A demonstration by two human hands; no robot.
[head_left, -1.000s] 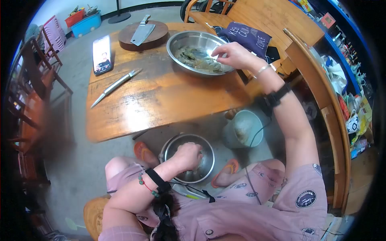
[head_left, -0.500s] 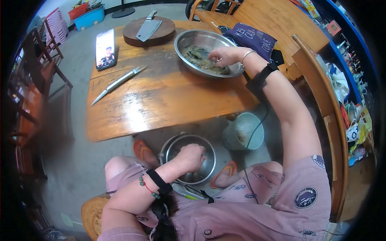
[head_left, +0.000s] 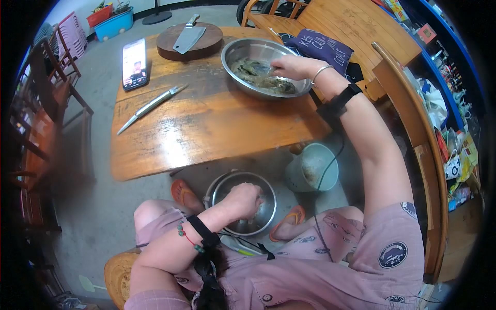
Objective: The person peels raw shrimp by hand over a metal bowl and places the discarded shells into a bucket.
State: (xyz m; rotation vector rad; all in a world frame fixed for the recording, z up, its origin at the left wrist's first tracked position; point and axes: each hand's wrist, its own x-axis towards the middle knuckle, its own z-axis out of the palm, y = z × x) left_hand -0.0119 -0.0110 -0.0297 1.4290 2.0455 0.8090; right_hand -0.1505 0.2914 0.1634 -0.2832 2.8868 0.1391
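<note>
My right hand point(head_left: 295, 67) is over the near right side of a large steel bowl point(head_left: 227, 64) on the table, fingers bent down and pinched together. Any item between those fingertips is too small to make out. Wet grey-green pieces that look like raw shrimp point(head_left: 258, 75) lie in that bowl. Low between my knees, my left hand point(head_left: 245, 201) is closed above a smaller steel bowl point(head_left: 274, 204). Its fingers curl downward out of sight, so what they hold is hidden. The smaller bowl rests in or on a bucket, its contents mostly covered by the hand.
On the wooden table point(head_left: 217, 129) lie a slim metal tool point(head_left: 151, 108), a propped phone point(head_left: 134, 64), and a round chopping board point(head_left: 214, 44) bearing a cleaver point(head_left: 189, 39). A purple bag point(head_left: 323, 49) sits behind the large bowl. A pale green bucket point(head_left: 330, 170) stands beneath the table edge.
My right hand has risen slightly from the contents of the large bowl, its fingers drawn closer together. My left hand has stayed almost in place over the smaller bowl.
</note>
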